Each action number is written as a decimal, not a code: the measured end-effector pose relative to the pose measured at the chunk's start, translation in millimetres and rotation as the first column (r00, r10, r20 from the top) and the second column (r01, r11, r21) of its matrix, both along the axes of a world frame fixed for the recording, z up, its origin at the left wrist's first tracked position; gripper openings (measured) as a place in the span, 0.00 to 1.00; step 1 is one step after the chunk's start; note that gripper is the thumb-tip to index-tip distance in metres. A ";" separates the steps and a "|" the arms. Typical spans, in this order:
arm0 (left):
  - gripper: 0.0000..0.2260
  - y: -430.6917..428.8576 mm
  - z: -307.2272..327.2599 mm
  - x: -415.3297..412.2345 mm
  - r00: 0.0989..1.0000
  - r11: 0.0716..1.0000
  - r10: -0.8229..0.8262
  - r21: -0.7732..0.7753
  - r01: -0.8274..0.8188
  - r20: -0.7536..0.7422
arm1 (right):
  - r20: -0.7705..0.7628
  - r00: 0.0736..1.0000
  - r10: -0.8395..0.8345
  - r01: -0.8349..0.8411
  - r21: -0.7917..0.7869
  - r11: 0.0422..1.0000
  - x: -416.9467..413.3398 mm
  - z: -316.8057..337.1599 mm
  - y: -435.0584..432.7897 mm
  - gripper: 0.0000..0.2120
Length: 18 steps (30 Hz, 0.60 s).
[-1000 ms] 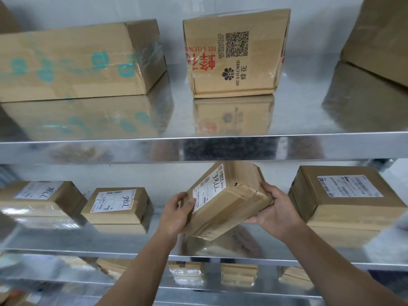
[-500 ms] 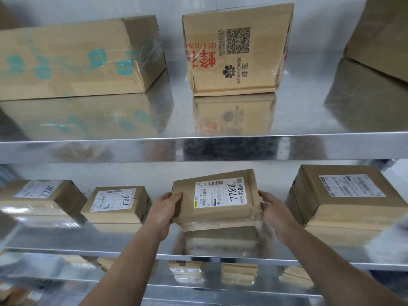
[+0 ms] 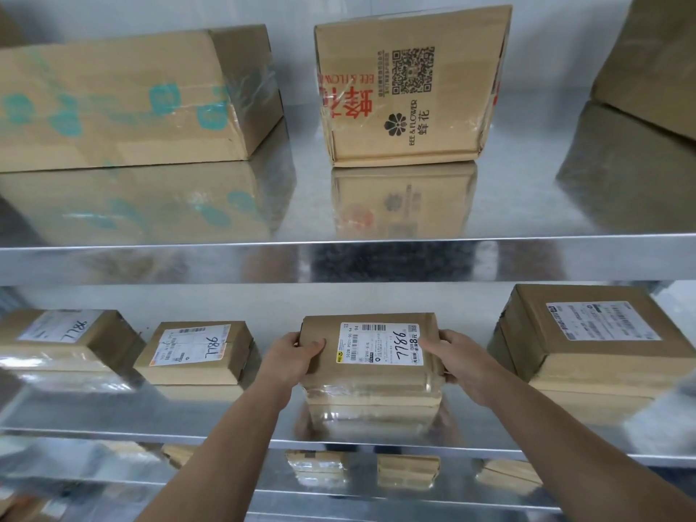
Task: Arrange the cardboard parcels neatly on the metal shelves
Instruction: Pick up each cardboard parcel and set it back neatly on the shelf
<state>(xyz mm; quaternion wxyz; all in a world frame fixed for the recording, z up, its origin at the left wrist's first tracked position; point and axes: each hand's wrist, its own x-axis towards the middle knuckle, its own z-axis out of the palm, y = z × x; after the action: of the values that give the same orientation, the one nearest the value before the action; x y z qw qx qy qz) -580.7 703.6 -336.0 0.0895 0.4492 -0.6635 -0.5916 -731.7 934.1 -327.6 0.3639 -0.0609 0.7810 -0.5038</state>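
A small cardboard parcel (image 3: 371, 352) with a white label marked 7786 lies flat on the middle metal shelf (image 3: 241, 420), label up. My left hand (image 3: 292, 357) grips its left end, thumb on top. My right hand (image 3: 457, 356) grips its right end, thumb on the label's edge. On the same shelf sit two small labelled parcels to the left, one (image 3: 196, 352) close by and one (image 3: 64, 342) at the far left, and a larger parcel (image 3: 587, 337) to the right.
The upper shelf (image 3: 339, 258) carries a long box with teal print (image 3: 124, 103), an upright "Bee & Flower" box (image 3: 406, 88) and a box at the right edge (image 3: 655, 58). Several small parcels (image 3: 408, 470) lie on the shelf below.
The parcel was tilted in the air between my hands. It has been turned level and set down flat on the middle shelf, both hands staying on its ends.
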 end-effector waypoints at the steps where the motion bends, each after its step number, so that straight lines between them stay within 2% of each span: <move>1: 0.09 -0.2 -0.2 -1.1 1.000 1.000 0.001 0.009 -0.001 0.002 | -0.006 1.000 0.000 0.000 0.014 1.000 -0.5 -0.6 -1.3 0.11; 10: 0.12 -2.0 2.0 -9.0 0.998 1.000 -0.005 0.018 0.004 0.059 | -0.092 0.996 0.002 0.006 0.092 0.996 -0.8 2.5 -10.7 0.02; 15: 0.12 -3.7 1.7 -11.1 0.997 1.000 -0.002 0.014 0.001 0.076 | -0.109 0.994 -0.012 0.023 0.095 0.995 -2.4 0.3 -12.5 0.02; 18: 0.11 -3.6 2.5 -11.5 0.997 0.999 0.004 0.034 -0.006 0.075 | -0.088 0.996 -0.010 0.019 0.100 0.995 -3.6 0.2 -11.2 0.05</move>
<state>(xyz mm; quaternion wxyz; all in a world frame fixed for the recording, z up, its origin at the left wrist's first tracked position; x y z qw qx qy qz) -592.2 700.0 -333.5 0.0584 0.4742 -0.6551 -0.5853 -735.3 922.9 -327.3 0.3282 -0.0589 0.8210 -0.4635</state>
